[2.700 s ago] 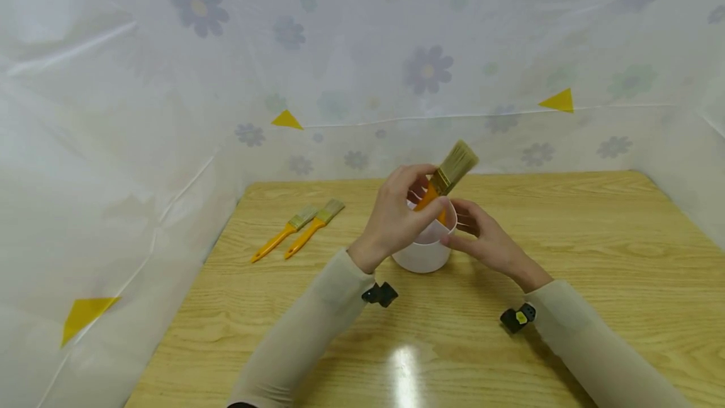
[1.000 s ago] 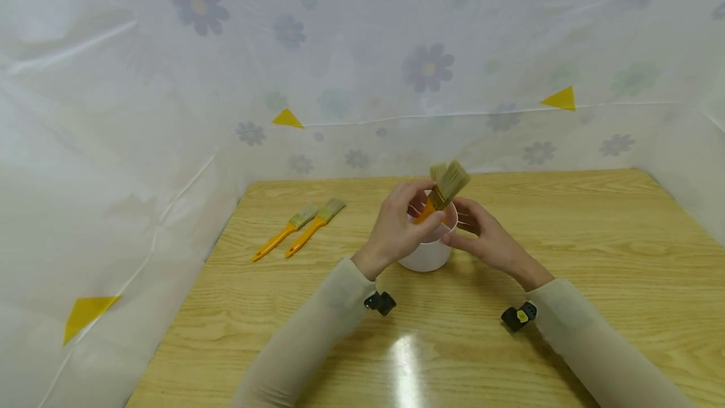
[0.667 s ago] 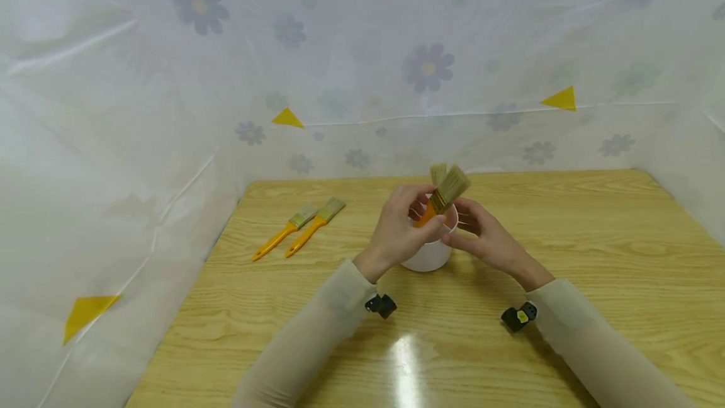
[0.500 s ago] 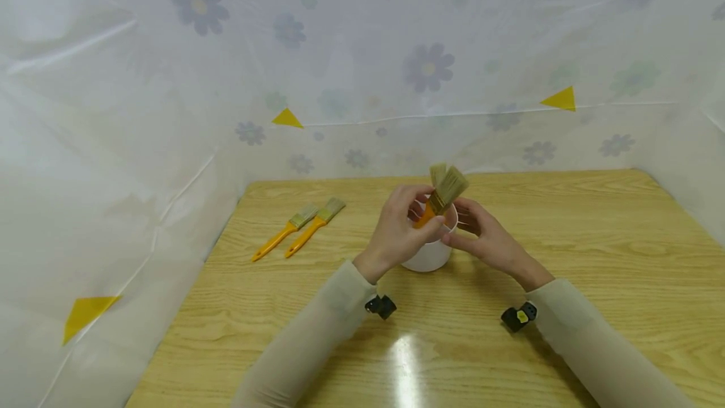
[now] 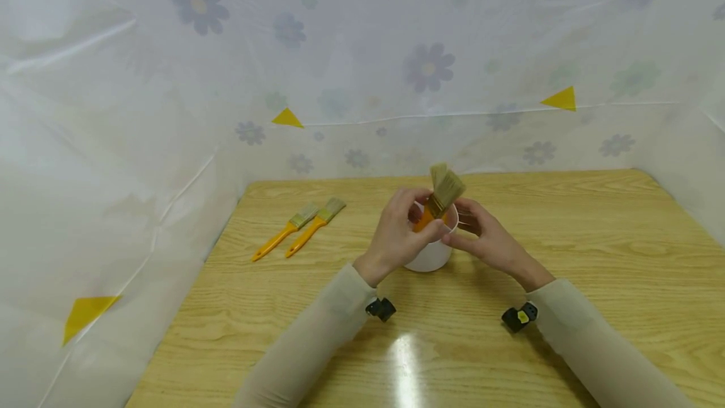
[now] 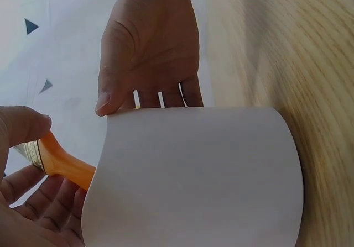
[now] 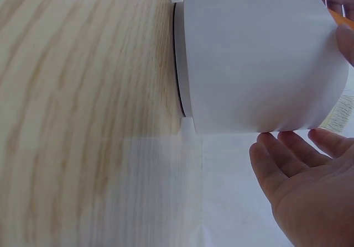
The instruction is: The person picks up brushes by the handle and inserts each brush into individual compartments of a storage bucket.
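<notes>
In the head view a white round container (image 5: 428, 260) stands upright on the table. My left hand (image 5: 396, 228) pinches a paintbrush (image 5: 447, 189) near its metal ferrule, bristles up and leaning right; the lower end of its orange handle is inside the container. Behind it show the bristles of another brush (image 5: 437, 170), whose handle is hidden. My right hand (image 5: 489, 241) holds the container's right side near the rim, thumb in front and fingers behind. In the left wrist view, the container's smooth wall (image 6: 199, 169) hides the handle's end.
Two more orange-handled paintbrushes (image 5: 286, 232) (image 5: 315, 228) lie side by side at the left of the wooden table (image 5: 566, 257). A flower-patterned sheet (image 5: 351, 68) hangs behind the table, and plastic sheeting (image 5: 113, 162) hangs along the left.
My left hand has lowered the paintbrush further into the container. The other brush's bristles, hidden at first, now show behind it. My right hand has stayed on the container.
</notes>
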Available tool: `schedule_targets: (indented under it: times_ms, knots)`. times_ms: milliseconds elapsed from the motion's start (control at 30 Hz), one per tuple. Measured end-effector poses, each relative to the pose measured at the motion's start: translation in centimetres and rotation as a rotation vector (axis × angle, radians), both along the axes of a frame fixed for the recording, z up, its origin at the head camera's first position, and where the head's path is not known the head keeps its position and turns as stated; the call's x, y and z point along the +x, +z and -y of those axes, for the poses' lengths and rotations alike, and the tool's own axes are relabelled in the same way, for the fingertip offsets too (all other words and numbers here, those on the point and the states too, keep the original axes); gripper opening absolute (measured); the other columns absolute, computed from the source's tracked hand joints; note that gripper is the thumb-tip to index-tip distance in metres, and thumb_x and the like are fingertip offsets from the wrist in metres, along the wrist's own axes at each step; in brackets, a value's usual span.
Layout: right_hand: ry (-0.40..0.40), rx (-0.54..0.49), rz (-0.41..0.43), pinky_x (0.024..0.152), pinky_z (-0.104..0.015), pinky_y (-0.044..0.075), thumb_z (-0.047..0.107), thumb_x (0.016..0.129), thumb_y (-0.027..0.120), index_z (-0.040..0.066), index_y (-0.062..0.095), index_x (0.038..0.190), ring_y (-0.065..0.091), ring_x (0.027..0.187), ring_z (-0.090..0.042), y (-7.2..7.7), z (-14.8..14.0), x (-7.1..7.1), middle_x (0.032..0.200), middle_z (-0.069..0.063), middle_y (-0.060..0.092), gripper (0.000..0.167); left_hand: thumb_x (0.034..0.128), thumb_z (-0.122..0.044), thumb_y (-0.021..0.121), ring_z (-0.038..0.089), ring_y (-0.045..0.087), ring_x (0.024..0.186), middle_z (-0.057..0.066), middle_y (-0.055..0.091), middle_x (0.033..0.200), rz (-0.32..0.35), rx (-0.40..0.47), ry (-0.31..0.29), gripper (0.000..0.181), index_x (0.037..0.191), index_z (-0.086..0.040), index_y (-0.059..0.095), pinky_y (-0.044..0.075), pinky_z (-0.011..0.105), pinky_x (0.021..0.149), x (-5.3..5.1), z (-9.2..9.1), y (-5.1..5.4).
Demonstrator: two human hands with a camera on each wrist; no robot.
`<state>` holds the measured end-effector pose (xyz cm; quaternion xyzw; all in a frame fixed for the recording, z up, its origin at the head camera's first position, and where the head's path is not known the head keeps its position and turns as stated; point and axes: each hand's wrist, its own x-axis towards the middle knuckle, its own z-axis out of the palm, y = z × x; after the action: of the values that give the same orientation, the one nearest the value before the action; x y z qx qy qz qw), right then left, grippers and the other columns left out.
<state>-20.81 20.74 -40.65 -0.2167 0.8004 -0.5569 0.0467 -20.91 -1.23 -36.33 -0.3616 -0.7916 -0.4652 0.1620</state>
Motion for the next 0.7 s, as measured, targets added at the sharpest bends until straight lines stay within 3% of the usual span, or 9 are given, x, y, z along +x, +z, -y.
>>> schedule_targets:
  times_ms: [300,700]
  knots:
    - [-0.001,0.007,0.001,0.103,-0.062,0.029,0.024,0.091,0.066,0.02,0.023,0.151,0.032,0.135,-0.039,-0.07,-0.07,-0.06,0.151,-0.011,0.029,0.074,0.0839,-0.015,0.074,0.019,0.052,0.077,0.008,0.054,0.104,-0.075,-0.007,0.037,0.047,0.124,-0.002,0.054,0.049,0.029,0.069,0.13,-0.27,-0.33]
    - [-0.006,0.019,-0.013,0.103,-0.062,0.028,0.024,0.091,0.066,0.019,0.021,0.152,0.033,0.134,-0.039,-0.14,-0.07,-0.07,0.149,-0.012,0.03,0.076,0.0837,-0.016,0.074,0.021,0.052,0.082,0.007,0.056,0.105,-0.12,0.016,0.091,0.043,0.12,-0.003,0.056,0.05,0.031,0.072,0.23,-0.47,-0.81]
